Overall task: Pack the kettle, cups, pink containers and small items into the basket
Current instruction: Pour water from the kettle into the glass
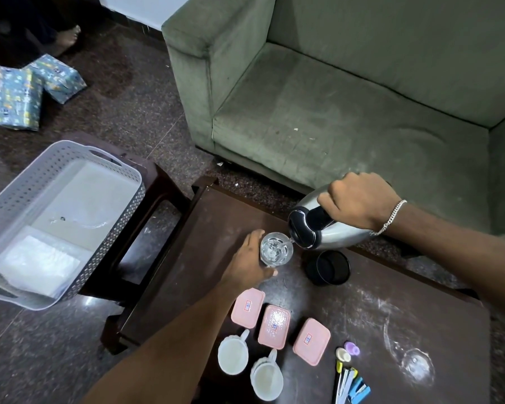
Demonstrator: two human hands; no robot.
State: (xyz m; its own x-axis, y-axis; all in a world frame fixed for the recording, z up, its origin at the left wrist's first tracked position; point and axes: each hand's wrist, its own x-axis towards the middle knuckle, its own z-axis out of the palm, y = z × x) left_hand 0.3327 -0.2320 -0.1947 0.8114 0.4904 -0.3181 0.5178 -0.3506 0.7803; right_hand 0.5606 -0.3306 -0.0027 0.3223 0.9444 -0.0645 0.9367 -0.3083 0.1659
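Observation:
My right hand (359,204) grips the black handle of a steel kettle (336,231), tilted with its spout over a clear glass (276,248). My left hand (250,263) holds that glass upright on the dark table (391,301); water shows inside it. Three pink containers (274,326) lie closed near the table's front. Two white cups (233,355) stand left of them. Small items (349,371), among them a purple piece, pens and a blue object, lie at the front right. The grey perforated basket (70,223) sits on a stool at the left.
The kettle's black base (328,268) rests on the table under the kettle. A green sofa (347,97) fills the far side. Wrapped blue parcels (27,91) lie on the floor at far left, near someone's foot. A white sheet lies inside the basket.

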